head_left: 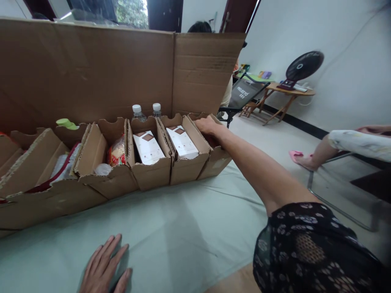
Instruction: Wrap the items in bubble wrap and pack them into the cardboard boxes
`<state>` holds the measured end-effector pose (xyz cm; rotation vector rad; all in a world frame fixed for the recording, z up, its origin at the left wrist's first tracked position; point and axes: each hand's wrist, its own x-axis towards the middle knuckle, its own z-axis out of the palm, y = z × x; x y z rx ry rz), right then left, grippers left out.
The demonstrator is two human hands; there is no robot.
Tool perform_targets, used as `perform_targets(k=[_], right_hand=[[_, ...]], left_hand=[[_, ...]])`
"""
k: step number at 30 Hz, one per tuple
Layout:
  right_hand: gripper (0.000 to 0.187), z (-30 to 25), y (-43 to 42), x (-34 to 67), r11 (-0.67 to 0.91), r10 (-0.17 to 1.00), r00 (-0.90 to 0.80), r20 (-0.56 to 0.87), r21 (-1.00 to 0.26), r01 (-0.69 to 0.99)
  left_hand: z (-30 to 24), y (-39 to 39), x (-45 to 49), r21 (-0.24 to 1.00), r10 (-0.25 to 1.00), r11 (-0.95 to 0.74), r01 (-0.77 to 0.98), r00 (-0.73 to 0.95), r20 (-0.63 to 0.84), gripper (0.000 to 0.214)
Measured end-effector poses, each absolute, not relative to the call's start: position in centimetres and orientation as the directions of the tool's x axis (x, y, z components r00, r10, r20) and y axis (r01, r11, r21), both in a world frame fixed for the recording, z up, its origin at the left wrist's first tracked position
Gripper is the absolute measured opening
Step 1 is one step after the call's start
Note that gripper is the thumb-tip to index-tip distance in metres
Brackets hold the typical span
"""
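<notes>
- Your black sleeve (308, 244) leads to your right hand (208, 124), inside the rightmost cardboard compartment (215, 162) (its grip I cannot tell).
- Your left hand (102, 266) is spread over the cloth (171, 240), perhaps for balance.

I count six open cardboard bins (154, 178) in a row toward the table's (146, 215) right edge, the leftmost only partly in sight. Two white boxes (148, 147) sit in them, one apiece in neighbouring bins, and one red-printed packet (117, 152) in the bin just left of those. Two white-capped bottles (139, 115) show behind the row. Beyond the table's right edge: one fan (301, 67), one small wooden table (307, 92) under it, one grey folding chair (244, 92).
</notes>
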<state>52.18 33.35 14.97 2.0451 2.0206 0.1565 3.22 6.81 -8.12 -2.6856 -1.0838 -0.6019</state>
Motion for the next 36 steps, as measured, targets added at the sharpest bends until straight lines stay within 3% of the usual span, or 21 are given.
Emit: perform_targets(k=[8,13,18,21,23,26,29,32,34,36], right_hand=[[0.021,15.3,32.3,50.8,-0.112,0.993,0.108,0.052,0.067,0.991],[0.015,20.2,28.6,52.9,-0.169,0.929,0.206,0.308,-0.142,0.975],[0.025,24.5,18.8,52.9,-0.054,0.805,0.265,0.531,-0.38,0.924],[0.036,23.1,12.2,49.1,0.073,0.874,0.184,0.45,-0.496,0.865],[0.037,20.7,8.6,44.9,0.178,0.974,-0.031,0.223,-0.68,0.712],[0.038,16.8,5.2,38.3,0.174,0.955,-0.296,-0.007,-0.795,0.581],[0.039,15.0,4.7,34.6,0.208,0.907,-0.415,-0.069,-0.783,0.585],[0.033,16.5,7.5,35.7,0.268,0.952,-0.294,0.084,-0.694,0.668],[0.028,18.5,10.6,38.1,0.24,0.97,-0.165,0.181,-0.569,0.786],[0.024,20.2,14.2,40.3,0.153,0.982,-0.1,0.16,-0.369,0.916]], left_hand=[[-7.7,6.7,3.7,0.04,0.651,-0.698,0.715,0.611,0.45,0.052],[-7.3,6.6,4.7,0.101,0.643,-0.699,0.708,0.561,0.521,0.044],[-7.6,6.4,4.5,0.325,0.743,-0.633,0.703,0.433,0.51,0.043],[-6.5,5.6,4.7,0.562,0.868,-0.488,0.668,0.299,0.397,0.049],[-4.6,4.7,5.7,0.707,0.931,-0.364,0.606,0.243,0.271,0.061],[-0.7,3.5,8.2,0.865,0.937,-0.282,0.414,0.314,0.155,0.083],[2.0,4.1,10.1,0.916,0.896,-0.224,0.332,0.44,0.06,0.068],[1.8,6.7,9.8,0.863,0.914,-0.206,0.461,0.407,0.0,0.06],[0.5,8.4,8.8,0.768,0.948,-0.272,0.58,0.297,0.112,0.071],[-0.8,9.4,8.1,0.646,0.929,-0.363,0.672,0.209,0.305,0.075]])
